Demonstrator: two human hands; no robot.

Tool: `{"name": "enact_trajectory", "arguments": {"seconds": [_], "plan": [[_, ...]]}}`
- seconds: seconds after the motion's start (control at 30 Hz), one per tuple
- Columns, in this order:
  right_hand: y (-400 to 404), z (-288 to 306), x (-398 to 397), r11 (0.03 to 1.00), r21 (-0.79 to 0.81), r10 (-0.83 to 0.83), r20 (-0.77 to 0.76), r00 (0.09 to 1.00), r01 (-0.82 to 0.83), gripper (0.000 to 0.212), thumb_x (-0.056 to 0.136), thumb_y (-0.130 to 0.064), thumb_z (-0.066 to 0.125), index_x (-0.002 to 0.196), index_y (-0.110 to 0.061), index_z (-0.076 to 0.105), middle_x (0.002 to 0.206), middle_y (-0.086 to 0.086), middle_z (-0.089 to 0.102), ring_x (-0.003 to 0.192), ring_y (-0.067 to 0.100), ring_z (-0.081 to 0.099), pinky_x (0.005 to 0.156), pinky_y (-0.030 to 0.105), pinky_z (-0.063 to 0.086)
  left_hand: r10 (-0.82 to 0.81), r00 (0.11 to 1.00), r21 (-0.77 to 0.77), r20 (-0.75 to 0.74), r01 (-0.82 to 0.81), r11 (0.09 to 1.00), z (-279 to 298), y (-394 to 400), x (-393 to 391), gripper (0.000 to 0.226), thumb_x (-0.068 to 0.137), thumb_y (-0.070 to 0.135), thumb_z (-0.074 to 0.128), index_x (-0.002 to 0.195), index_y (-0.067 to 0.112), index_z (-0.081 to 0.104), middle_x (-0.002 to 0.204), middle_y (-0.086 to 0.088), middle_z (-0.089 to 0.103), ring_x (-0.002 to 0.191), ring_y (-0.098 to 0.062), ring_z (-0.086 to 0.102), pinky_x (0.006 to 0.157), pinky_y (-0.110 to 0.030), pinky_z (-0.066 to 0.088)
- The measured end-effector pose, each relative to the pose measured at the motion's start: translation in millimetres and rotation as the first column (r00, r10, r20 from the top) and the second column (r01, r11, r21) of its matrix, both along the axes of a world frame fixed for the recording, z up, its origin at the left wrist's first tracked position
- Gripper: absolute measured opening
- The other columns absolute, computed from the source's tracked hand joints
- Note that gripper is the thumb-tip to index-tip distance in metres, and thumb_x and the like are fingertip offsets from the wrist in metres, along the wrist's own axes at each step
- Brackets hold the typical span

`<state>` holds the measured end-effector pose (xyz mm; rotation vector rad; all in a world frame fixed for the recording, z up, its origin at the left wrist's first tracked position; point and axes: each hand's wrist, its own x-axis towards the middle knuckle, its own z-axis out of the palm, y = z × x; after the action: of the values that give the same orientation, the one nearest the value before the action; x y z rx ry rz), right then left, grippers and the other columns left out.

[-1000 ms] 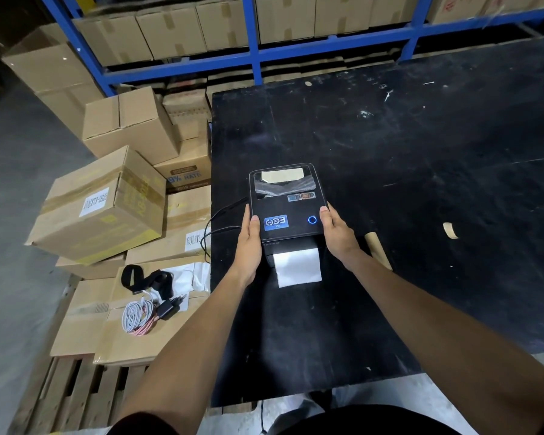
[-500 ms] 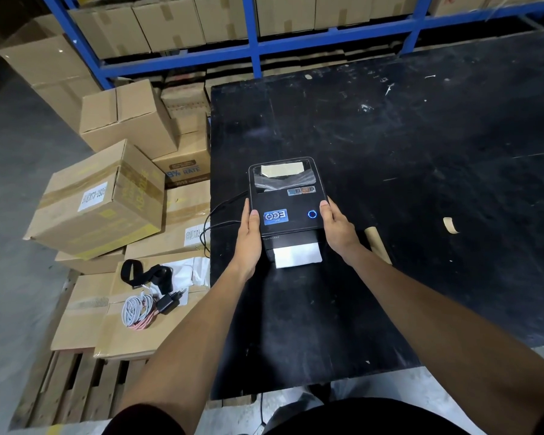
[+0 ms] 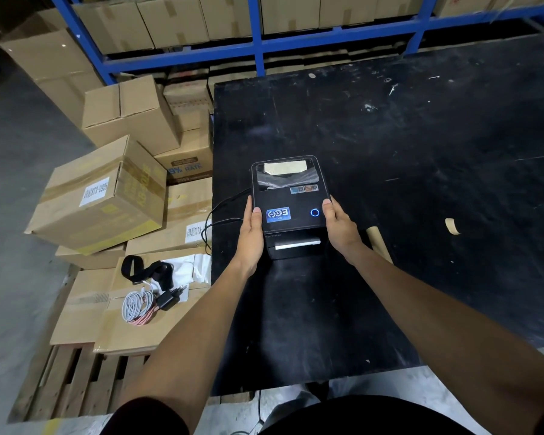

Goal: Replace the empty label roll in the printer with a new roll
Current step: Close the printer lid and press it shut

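Printer (lid closed) sits between left hand; right hand.

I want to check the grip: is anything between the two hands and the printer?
Nothing visible. The left hand and right hand lie directly on the sides of the printer; the cardboard tube lies beside the right wrist.

One printer sits on the one black tabletop, flanked by two hands: left, right. One cardboard tube and one curled tape scrap lie at right. At left: one cable bundle and one charger plug (cartons are too many to count).
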<state>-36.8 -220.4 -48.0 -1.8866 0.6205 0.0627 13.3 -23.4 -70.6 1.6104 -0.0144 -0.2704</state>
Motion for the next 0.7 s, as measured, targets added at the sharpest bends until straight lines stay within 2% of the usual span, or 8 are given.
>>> {"name": "enact_trajectory", "arguments": {"seconds": [0.1, 0.3, 0.53, 0.63, 0.7], "plan": [[0.1, 1.0, 0.4, 1.000, -0.005, 0.001, -0.007, 1.000, -0.001, 0.060, 0.095, -0.067, 0.022, 0.151, -0.045, 0.031, 0.153, -0.003, 0.047, 0.142, 0.032, 0.037, 0.120, 0.049, 0.025, -0.002, 1.000, 0.009, 0.004, 0.002, 1.000, 0.2, 0.8, -0.2, 0.053, 0.105, 0.041, 0.032, 0.156, 0.033, 0.021, 0.139, 0.025, 0.043, 0.106, 0.036, 0.042, 0.082, 0.008, 0.034], [0.9, 2.8, -0.6, 1.000, -0.004, -0.002, -0.027, 1.000, 0.002, 0.060, 0.095, -0.067, 0.022, 0.151, -0.046, 0.030, 0.154, -0.001, 0.046, 0.143, 0.032, 0.035, 0.119, 0.050, 0.025, 0.006, 1.000, 0.012, -0.012, -0.006, 1.000, 4.8, 0.8, -2.9, 0.053, 0.105, 0.044, 0.032, 0.156, 0.035, 0.021, 0.143, 0.023, 0.041, 0.111, 0.031, 0.040, 0.093, -0.004, 0.030], [2.2, 6.1, -1.8, 1.000, -0.012, -0.011, -0.032, 0.999, 0.010, 0.059, 0.095, -0.066, 0.022, 0.151, -0.046, 0.031, 0.153, -0.001, 0.046, 0.142, 0.033, 0.036, 0.119, 0.048, 0.025, -0.001, 1.000, 0.012, -0.020, 0.001, 1.000, 5.7, 1.0, -4.5, 0.052, 0.105, 0.044, 0.032, 0.155, 0.035, 0.021, 0.143, 0.022, 0.044, 0.116, 0.025, 0.045, 0.093, -0.003, 0.033], [2.6, 6.8, 0.0, 1.000, -0.015, -0.005, -0.030, 1.000, 0.005, 0.060, 0.095, -0.067, 0.022, 0.151, -0.045, 0.030, 0.154, -0.001, 0.046, 0.143, 0.033, 0.036, 0.119, 0.049, 0.025, 0.001, 0.999, 0.003, -0.037, 0.000, 1.000, 7.1, 0.9, -2.8, 0.053, 0.105, 0.045, 0.032, 0.155, 0.036, 0.021, 0.146, 0.018, 0.044, 0.125, 0.011, 0.046, 0.099, -0.009, 0.032], [1.6, 5.9, -1.6, 1.000, -0.014, -0.004, -0.025, 1.000, 0.004, 0.061, 0.096, -0.066, 0.021, 0.152, -0.044, 0.030, 0.154, -0.002, 0.046, 0.143, 0.032, 0.035, 0.119, 0.049, 0.024, -0.006, 0.999, -0.008, -0.032, 0.006, 1.000, 3.4, 1.3, -3.3, 0.053, 0.105, 0.045, 0.032, 0.156, 0.035, 0.021, 0.145, 0.019, 0.044, 0.121, 0.016, 0.046, 0.097, -0.006, 0.034]]}}
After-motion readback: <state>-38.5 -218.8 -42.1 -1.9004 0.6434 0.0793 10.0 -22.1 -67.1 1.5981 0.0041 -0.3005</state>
